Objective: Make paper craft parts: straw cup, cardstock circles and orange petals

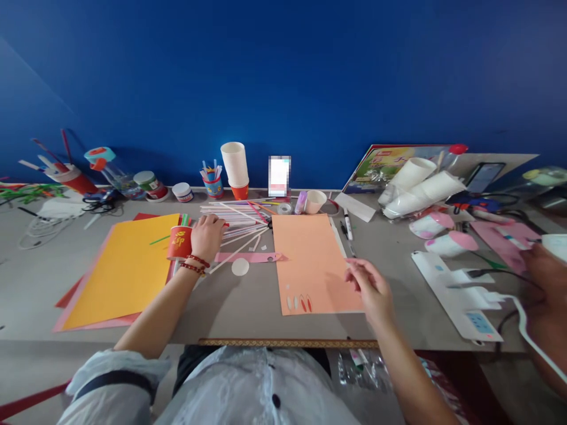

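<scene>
My left hand (208, 237) is beside a red paper cup with gold characters (179, 243), over the left end of a bundle of thin white sticks (234, 215). Its fingers are curled, and a small red tip shows at them; what it belongs to is hidden. My right hand (370, 286) is at the right edge of an orange sheet of paper (310, 260), thumb and fingers pinched together; anything between them is too small to name. Small white and red ear-shaped cutouts (303, 303) lie on the sheet's lower left. A white paper disc (240, 267) and pink strip (250, 257) lie between my hands.
Yellow, pink and red sheets (119, 271) lie at left. Stacked white cups (234, 164), a phone with a lit screen (279, 176) and a glue stick (300, 202) stand at the back. At right are a power strip (456, 295) and another person's hand (543, 265).
</scene>
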Demonstrator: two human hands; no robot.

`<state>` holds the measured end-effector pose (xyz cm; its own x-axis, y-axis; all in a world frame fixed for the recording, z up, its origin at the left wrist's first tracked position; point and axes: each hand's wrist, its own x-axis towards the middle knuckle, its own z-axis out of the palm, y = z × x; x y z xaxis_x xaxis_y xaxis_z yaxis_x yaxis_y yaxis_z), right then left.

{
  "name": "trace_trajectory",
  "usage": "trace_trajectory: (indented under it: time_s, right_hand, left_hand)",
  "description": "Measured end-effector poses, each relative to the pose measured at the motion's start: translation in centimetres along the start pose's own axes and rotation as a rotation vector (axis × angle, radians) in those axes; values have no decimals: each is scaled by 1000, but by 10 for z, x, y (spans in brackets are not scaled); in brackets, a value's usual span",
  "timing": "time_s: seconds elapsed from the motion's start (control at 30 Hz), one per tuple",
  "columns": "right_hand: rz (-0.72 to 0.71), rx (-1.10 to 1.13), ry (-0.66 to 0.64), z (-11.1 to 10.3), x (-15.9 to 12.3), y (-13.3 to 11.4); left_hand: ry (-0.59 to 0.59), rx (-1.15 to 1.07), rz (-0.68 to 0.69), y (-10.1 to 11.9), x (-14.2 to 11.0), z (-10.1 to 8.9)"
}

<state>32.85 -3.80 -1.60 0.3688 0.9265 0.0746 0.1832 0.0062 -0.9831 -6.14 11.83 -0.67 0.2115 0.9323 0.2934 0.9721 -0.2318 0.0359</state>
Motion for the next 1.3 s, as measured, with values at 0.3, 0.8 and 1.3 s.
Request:
trace_trajectory:
  time_s: [0.3, 0.8, 1.3]
  right_hand:
    - [-176, -506, -55, -22, -4, 19]
    - [-417, -1260, -115, -12, 3, 35]
    - [-42, -1192, -188, -4, 25, 13]
  left_hand:
    - [-47, -319, 247, 65, -29, -16]
    - [-375, -392, 694, 135, -122, -12]
    - [-394, -352, 662, 139, -125, -12]
